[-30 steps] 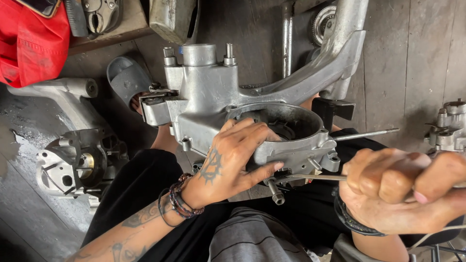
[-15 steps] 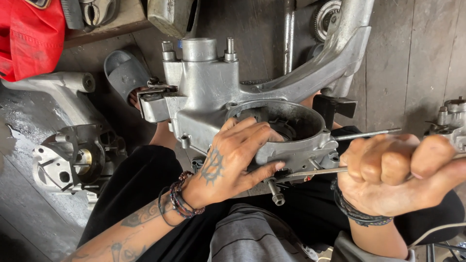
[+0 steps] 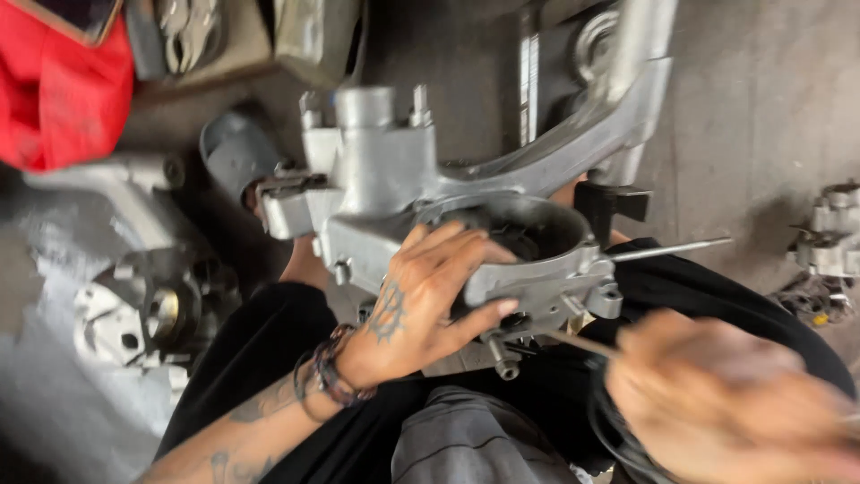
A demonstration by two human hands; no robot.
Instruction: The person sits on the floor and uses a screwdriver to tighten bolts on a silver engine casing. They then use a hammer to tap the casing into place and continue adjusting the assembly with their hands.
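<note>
Grimy grey workshop floor (image 3: 770, 116), a person seated with a metal part in the lap.

Resting on the black-trousered lap, the silver cast-aluminium engine casing (image 3: 421, 193) is steadied by the left hand (image 3: 421, 309), fingers (image 3: 452, 246) spread and clamped over its round opening. Just right, the blurred right hand (image 3: 730, 408) has its fingers closed on a thin metal rod (image 3: 582, 342) touching the casing. A red cloth (image 3: 58, 90) lies far left.
</note>
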